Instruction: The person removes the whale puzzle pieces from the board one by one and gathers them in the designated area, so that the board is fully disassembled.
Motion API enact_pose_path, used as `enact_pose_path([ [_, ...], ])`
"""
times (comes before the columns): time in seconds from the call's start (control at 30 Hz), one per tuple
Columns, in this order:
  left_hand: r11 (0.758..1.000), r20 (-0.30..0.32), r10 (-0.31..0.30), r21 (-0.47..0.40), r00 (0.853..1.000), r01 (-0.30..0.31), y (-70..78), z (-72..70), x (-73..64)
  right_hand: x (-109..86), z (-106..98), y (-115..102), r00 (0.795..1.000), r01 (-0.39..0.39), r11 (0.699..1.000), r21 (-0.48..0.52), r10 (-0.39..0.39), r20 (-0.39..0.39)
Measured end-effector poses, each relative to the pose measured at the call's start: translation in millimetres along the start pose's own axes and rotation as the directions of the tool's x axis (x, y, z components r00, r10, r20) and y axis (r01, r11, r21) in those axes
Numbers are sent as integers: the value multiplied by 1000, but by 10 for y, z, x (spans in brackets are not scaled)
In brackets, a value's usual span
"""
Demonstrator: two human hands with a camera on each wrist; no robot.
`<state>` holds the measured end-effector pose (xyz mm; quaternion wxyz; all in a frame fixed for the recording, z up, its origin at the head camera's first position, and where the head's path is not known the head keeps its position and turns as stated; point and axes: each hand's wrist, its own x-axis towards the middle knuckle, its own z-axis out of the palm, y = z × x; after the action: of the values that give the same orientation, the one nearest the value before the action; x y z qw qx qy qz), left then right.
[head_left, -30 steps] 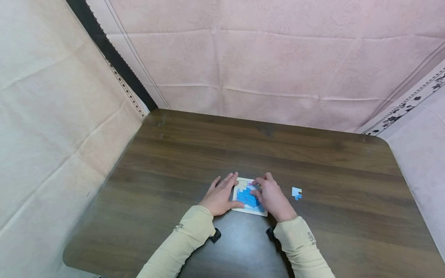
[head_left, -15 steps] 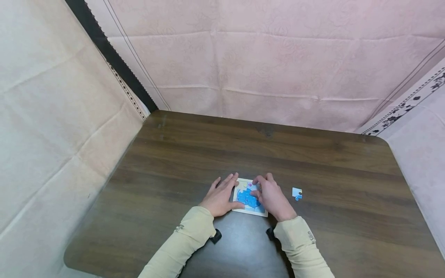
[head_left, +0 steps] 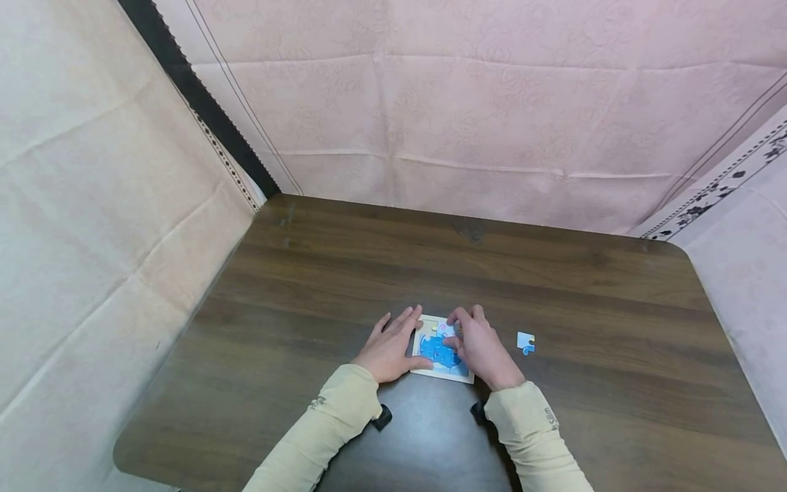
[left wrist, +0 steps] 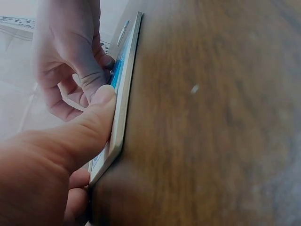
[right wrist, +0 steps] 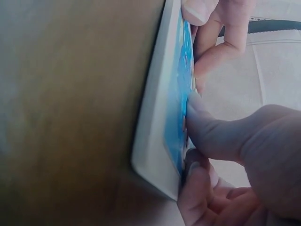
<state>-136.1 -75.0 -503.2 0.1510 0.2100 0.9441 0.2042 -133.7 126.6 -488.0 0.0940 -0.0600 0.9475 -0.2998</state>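
Observation:
A small jigsaw puzzle (head_left: 438, 350) in a pale frame lies on the table, showing a blue picture. My left hand (head_left: 384, 351) rests along its left side with fingers extended, thumb over the near left corner. In the left wrist view that thumb (left wrist: 91, 129) presses on the frame (left wrist: 123, 101). My right hand (head_left: 486, 350) bends over the puzzle's right side, pinching a puzzle piece between thumb and fingertips at the surface; the hand mostly hides that piece. In the right wrist view the right thumb (right wrist: 207, 129) touches the blue picture, other fingers curled beside it.
One loose puzzle piece (head_left: 525, 341), light blue with a bit of yellow, lies on the table right of the right hand. The brown wooden table (head_left: 344, 273) has pale cloth (head_left: 467, 102) hanging behind it and at both sides.

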Motion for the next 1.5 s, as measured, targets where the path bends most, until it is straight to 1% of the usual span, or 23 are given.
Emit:
enact_pose_path([
  [0.3,1000,2,1,-1,1000,-1,11,5,-1,-31,6,-2,1000,-10,1000,29,10,-15],
  [0.63,1000,3,-3,0,1000,3,20,-4,-7,-53,8,3,999,-13,996,88,16,-33],
  [1.03,1000,-6,-4,-3,1000,4,12,-1,-17,-1,-17,-14,999,-49,992,114,51,-14],
  [1.13,1000,-1,-7,-9,1000,7,16,-10,-20,-6,-27,-15,998,-56,989,135,58,-12],
  [1.33,1000,-3,-7,-2,1000,7,23,-13,-23,-6,-23,7,998,-38,984,173,47,-47],
  [1.5,1000,-4,-8,-1,1000,8,32,-13,-21,6,-26,23,996,-57,978,199,69,-56],
])
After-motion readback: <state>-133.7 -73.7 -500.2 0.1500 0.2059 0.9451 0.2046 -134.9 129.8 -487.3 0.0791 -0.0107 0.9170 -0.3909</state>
